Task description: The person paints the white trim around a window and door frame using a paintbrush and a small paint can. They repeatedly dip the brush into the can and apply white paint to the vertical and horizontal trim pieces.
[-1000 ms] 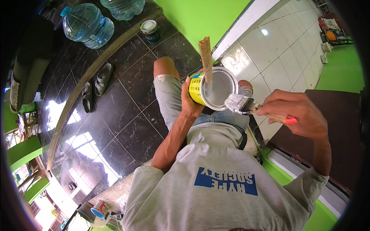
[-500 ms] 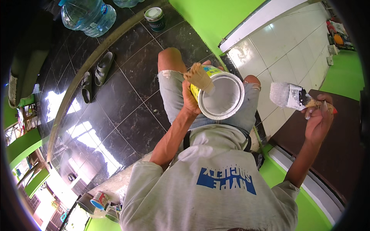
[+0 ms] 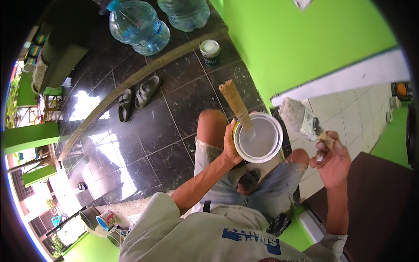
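My left hand (image 3: 231, 142) grips the side of an open paint can (image 3: 263, 145) above my knees. The can holds pale grey-white paint, and a wooden stick (image 3: 232, 95) leans in it, its rough end sticking out toward the far side. To the right of the can, my right hand (image 3: 331, 160) is closed round the handle of a wide paintbrush (image 3: 297, 116). Its bristles are coated in whitish paint and point up toward the green wall, apart from the can.
Two large water jugs (image 3: 139, 28) (image 3: 183, 12) and a small tin (image 3: 210, 52) stand beyond me on black tiles. Sandals (image 3: 146, 92) lie left. A green wall (image 3: 312, 43) with a white ledge borders white tiles (image 3: 358, 113) at right. Small containers (image 3: 106, 220) sit lower left.
The brush has left the can's rim, turned and risen on the right with my right hand. The view has shifted, so the surroundings sit differently and more green wall shows.
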`<state>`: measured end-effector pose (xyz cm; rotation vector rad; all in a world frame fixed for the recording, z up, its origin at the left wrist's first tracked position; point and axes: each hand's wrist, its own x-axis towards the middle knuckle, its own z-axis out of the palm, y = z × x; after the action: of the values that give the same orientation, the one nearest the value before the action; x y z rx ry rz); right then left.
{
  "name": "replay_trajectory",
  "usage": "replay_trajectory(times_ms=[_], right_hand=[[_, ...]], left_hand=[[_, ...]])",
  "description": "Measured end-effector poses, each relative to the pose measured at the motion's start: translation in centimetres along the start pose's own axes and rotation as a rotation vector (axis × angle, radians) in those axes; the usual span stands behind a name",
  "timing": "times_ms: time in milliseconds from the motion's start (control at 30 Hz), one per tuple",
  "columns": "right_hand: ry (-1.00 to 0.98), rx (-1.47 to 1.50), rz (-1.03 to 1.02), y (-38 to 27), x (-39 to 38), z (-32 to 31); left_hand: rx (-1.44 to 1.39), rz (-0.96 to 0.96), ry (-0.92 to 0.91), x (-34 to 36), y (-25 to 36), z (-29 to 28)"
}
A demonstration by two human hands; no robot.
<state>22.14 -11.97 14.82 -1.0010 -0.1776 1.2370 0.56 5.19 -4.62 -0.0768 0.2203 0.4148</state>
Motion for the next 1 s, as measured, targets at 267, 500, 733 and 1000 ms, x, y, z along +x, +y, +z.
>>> replay_trajectory(times_ms=[267,500,733,1000], right_hand=[[-0.103,0.084,0.186,-2.1,-1.2,7.5],[-0.177,-0.026,0.347,-8.8,-5.1,19.3],[-0.155,-0.367,0.186,-14.7,-9.4,28.8],[-0.158,-0.693,0.084,-15.4,-9.8,42.2]], left_hand=[[0.039,0.137,0.086,-1.9,4.2,8.5],[0.039,0.248,0.134,-7.0,3.4,23.2],[-0.017,0.341,0.108,-14.5,2.8,31.8],[-0.067,0.411,0.171,-23.5,9.7,36.6]])
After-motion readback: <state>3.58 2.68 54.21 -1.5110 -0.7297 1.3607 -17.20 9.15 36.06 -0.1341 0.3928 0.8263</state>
